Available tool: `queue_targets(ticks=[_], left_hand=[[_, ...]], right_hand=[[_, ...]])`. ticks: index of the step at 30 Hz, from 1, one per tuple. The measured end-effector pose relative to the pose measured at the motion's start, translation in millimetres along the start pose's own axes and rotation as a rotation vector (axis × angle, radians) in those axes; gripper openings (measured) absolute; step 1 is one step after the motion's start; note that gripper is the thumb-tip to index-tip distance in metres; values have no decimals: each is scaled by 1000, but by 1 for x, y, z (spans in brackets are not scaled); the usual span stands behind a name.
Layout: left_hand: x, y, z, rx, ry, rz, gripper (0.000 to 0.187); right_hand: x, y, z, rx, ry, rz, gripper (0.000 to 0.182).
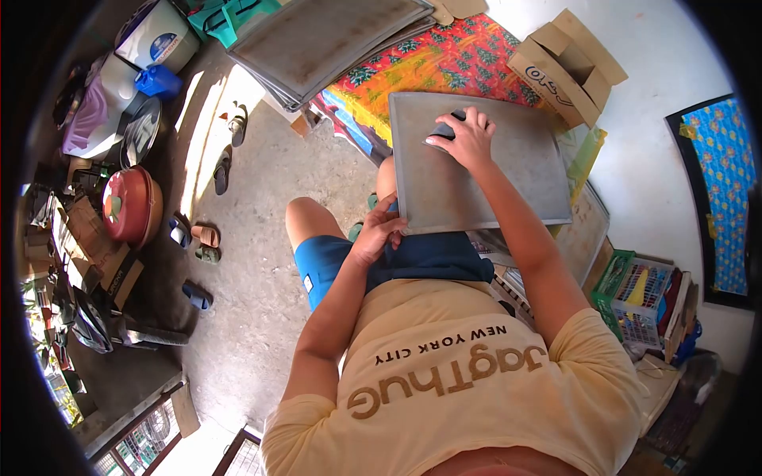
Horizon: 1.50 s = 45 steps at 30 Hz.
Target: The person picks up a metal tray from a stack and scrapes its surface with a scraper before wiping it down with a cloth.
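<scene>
A grey metal tray (pixel 508 190) lies tilted over my lap and against the patterned cloth (pixel 484 55). My right hand (pixel 468 136) is on the upper part of the tray, its fingers wrapped round a dark pad (pixel 446 127) pressed to the surface. At the near left corner, my left hand (pixel 379 234) grips the tray's edge between thumb and fingers. Smudges and a darker patch show on the tray's face.
Stacked trays (pixel 317 44) lie at the upper left of the cloth. A cardboard box (pixel 567 67) stands at the upper right. Crates (pixel 635 297) are at the right. Slippers (pixel 197 295) and a red basin (pixel 131 205) are on the left side.
</scene>
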State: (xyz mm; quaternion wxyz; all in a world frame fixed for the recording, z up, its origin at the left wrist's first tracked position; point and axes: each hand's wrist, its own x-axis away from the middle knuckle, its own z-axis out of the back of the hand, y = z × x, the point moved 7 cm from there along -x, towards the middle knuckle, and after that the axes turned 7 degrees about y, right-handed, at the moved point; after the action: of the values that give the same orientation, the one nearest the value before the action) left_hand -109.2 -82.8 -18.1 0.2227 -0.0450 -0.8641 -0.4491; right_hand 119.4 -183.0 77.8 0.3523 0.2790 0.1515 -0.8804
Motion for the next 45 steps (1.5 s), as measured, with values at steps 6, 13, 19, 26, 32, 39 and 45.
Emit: queue_targets(ticks=[6, 13, 19, 26, 32, 39, 45], left_hand=[[-1, 1, -1, -35, -27, -7, 71], [-3, -2, 0, -75, -30, -22, 72], [-3, 1, -2, -44, -23, -29, 71], [-2, 2, -4, -88, -36, -25, 70], [-2, 4, -5, -83, -42, -28, 70], [-2, 5, -5, -108, -18, -16, 69], [-2, 2, -3, -121, -15, -23, 67]], right_hand=[[4, -20, 11, -35, -159, 19, 45], [3, -12, 7, -64, -191, 18, 44], [-11, 13, -6, 39, -179, -133, 44], [-26, 2, -15, 46, -217, -44, 44], [-32, 11, -21, 9, -324, -48, 43], [-28, -18, -23, -112, -295, 100, 46], [-30, -31, -18, -153, -324, 197, 43]])
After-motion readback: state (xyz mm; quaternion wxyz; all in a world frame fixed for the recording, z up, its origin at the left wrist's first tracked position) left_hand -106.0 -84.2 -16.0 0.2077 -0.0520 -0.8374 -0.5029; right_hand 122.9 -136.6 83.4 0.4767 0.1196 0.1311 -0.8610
